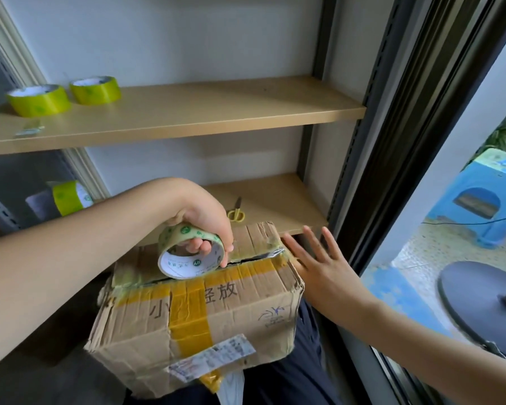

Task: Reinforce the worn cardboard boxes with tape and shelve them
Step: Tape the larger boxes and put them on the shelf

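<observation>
There is one worn cardboard box (199, 314). It rests on the person's lap, just in front of the lower shelf (275, 200). Old yellow tape crosses its top and front, and a torn white label (214, 358) sticks to the front. The top flaps are not fully closed, and a dark gap shows between them.

There are four tape rolls. Two green ones sit side by side at the left end of the upper shelf (216, 112): the left roll (38, 100) and the right roll (95, 90). A third roll (70, 197) stands on its edge at the left, below that shelf. The fourth roll (191, 252) is in the person's left hand (200, 217).

The left arm reaches in from the left, with the wrist bent down. The fingers curl through the hole of the roll and grip it. The roll stands on its edge on top of the box, right by the gap.

The right hand (319, 267) comes in from the lower right. Its fingers are straight and spread wide. The palm is flat against the right side of the box, near the top corner.

One small pair of yellow scissors (236, 213) lies on the lower shelf behind the box. One blue plastic stool (479, 194) stands on the floor at the far right.
</observation>
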{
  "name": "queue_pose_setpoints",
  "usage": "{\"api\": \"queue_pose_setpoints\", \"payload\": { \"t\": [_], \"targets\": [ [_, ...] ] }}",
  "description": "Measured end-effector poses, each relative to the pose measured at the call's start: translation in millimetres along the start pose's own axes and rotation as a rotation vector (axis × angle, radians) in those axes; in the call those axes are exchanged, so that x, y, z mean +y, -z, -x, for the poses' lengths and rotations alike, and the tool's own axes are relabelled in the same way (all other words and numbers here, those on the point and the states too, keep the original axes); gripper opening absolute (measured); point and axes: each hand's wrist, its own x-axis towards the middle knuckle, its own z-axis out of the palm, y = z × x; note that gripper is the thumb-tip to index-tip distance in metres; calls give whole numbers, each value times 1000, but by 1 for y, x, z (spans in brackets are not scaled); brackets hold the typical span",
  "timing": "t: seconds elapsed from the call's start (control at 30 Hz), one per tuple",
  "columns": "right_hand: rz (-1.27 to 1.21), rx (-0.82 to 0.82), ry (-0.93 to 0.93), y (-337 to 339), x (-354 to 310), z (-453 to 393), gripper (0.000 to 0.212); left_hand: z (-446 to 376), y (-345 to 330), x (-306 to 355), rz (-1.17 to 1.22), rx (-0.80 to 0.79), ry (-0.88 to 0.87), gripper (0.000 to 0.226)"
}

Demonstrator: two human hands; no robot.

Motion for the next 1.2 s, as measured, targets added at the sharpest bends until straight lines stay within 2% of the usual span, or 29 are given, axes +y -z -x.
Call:
{"api": "queue_pose_setpoints", "payload": {
  "t": [0.07, 0.13, 0.2, 0.27, 0.33, 0.4, 0.47, 0.5, 0.53, 0.63, 0.67, 0.7, 0.73, 0.8, 0.83, 0.87, 0.9, 0.93, 0.97, 1.03, 1.1, 1.17, 1.2],
  "targets": [
    [-71, -153, 23, 11, 14, 0, 74, -1, 1, 3, -22, -11, 33, 33],
    [-406, -368, 40, 38, 37, 0, 68, -1, 2, 6, -52, -23, 58, 33],
    [-681, -601, 8, 68, 59, -8, 73, -1, 1, 10, -69, -41, 77, 33],
    [-746, -709, 80, 90, 70, -17, 68, -1, -2, 13, -91, -62, 103, 34],
    [-704, -734, 156, 97, 71, -20, 62, -3, -4, 15, -118, -61, 127, 34],
    [-509, -665, 203, 84, 64, -15, 66, -5, -5, 16, -125, -55, 138, 34],
    [-43, -430, 254, 41, 51, -7, 74, -7, -4, 14, -126, -61, 136, 35],
    [70, -323, 278, 21, 39, -1, 75, -9, -4, 13, -133, -69, 135, 36],
    [120, -303, 275, 4, 28, 5, 73, -10, -4, 13, -144, -75, 139, 36],
    [271, -591, 378, -26, 16, 28, 62, -13, -3, 12, -171, -83, 155, 36],
    [261, -665, 401, -25, 22, 31, 56, -13, -3, 12, -168, -88, 154, 36],
    [192, -662, 346, -14, 29, 27, 47, -13, -2, 12, -161, -93, 153, 36],
    [74, -571, 186, 0, 37, 19, 39, -13, -2, 12, -154, -98, 154, 35],
    [-211, -177, -188, 35, 60, -8, 37, -14, -2, 13, -155, -102, 161, 35],
    [-390, 32, -307, 50, 68, -23, 40, -15, -2, 14, -161, -99, 167, 35],
    [-621, 197, -368, 65, 65, -39, 41, -16, -3, 15, -166, -91, 173, 35],
    [-859, 269, -381, 77, 50, -52, 45, -17, -4, 16, -170, -85, 178, 35],
    [-1070, 222, -368, 84, 29, -62, 49, -17, -5, 16, -172, -81, 182, 35],
    [-1205, 106, -347, 82, 5, -68, 52, -18, -6, 16, -166, -79, 183, 36],
    [-1249, -149, -336, 70, -25, -76, 56, -20, -9, 13, -140, -79, 175, 35],
    [-1129, -228, -386, 65, -17, -86, 63, -21, -10, 8, -98, -89, 170, 35],
    [-861, -78, -398, 70, -3, -89, 66, -21, -10, 4, -85, -90, 181, 35],
    [-752, 45, -319, 70, -4, -90, 64, -20, -10, 3, -94, -87, 186, 35]
  ]
}}
